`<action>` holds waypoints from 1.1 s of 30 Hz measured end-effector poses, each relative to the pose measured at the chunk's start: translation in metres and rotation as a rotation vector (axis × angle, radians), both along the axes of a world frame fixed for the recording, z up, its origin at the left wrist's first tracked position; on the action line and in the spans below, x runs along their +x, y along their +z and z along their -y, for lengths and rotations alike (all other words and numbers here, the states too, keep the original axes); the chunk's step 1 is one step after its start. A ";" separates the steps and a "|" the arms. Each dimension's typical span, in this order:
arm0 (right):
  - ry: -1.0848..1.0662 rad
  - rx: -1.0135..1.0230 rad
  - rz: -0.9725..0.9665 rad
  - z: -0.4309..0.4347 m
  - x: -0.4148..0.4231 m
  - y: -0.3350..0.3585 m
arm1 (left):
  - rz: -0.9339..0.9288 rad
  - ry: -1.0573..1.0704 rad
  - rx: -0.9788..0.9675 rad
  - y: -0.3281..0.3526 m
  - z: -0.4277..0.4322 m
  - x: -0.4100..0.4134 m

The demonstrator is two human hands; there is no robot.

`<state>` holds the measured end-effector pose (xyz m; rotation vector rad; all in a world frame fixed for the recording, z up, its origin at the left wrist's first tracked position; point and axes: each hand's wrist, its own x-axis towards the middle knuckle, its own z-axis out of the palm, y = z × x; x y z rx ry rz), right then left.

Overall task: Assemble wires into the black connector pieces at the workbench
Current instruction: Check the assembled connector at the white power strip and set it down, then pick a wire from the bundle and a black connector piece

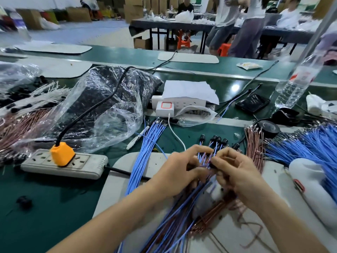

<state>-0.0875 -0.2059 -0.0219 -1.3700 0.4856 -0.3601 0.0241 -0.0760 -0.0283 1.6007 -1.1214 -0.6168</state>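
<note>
Just below the centre of the frame, a black connector piece (212, 164) is pinched between the fingertips of the right hand (237, 172). A fan of blue and brown wires (184, 212) is gripped by the left hand (182, 172), fingers curled shut, the bundle trailing toward the lower edge. The wires' long axis runs from lower left up to the connector piece, so each tip would probably be fed upward and rightward into it. Finished connectors (216, 139) lie just above the hands on the table (36, 207). Which wire is being seated cannot be told through the blur.
</note>
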 end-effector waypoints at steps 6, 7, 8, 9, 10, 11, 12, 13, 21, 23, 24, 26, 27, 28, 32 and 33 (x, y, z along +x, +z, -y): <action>-0.349 -0.030 0.252 0.058 -0.013 0.056 | -0.095 -0.029 0.040 0.049 -0.043 0.001; -0.391 -0.087 0.269 0.068 -0.012 0.062 | -0.058 -0.031 0.078 0.055 -0.054 0.001; -0.422 -0.159 0.272 0.076 -0.009 0.066 | -0.009 -0.036 0.144 0.060 -0.065 0.000; -0.434 -0.249 0.248 0.081 -0.005 0.066 | 0.050 -0.060 0.243 0.062 -0.074 -0.002; -0.427 -0.360 0.189 0.083 0.000 0.063 | 0.131 -0.110 0.371 0.062 -0.082 -0.005; -0.398 -0.478 0.096 0.081 0.007 0.058 | 0.243 -0.166 0.510 0.062 -0.089 -0.008; -0.354 -0.584 -0.021 0.079 0.014 0.048 | 0.369 -0.195 0.625 0.058 -0.092 -0.009; -0.309 -0.681 -0.146 0.073 0.020 0.038 | 0.483 -0.175 0.692 0.054 -0.094 -0.008; -0.214 -1.015 -0.044 -0.015 0.052 -0.001 | 0.694 0.433 0.790 0.012 -0.041 0.067; -0.189 -0.942 0.015 -0.035 0.055 -0.007 | 0.662 0.460 0.746 0.006 -0.036 0.075; -0.180 -0.903 0.025 -0.041 0.055 -0.011 | 0.638 0.471 0.708 0.004 -0.036 0.079; -0.155 -0.836 0.003 -0.050 0.054 -0.021 | 0.576 0.504 0.653 0.006 -0.044 0.083; -0.141 -0.805 -0.015 -0.052 0.052 -0.025 | 0.559 0.530 0.638 0.008 -0.047 0.083; -0.131 -0.762 -0.023 -0.052 0.051 -0.027 | 0.561 0.560 0.613 0.009 -0.050 0.081; -0.002 -0.483 0.041 -0.054 0.047 -0.022 | 0.552 0.546 0.229 0.013 -0.055 0.049; 0.038 -0.413 0.051 -0.055 0.046 -0.021 | 0.547 0.489 0.152 0.012 -0.054 0.038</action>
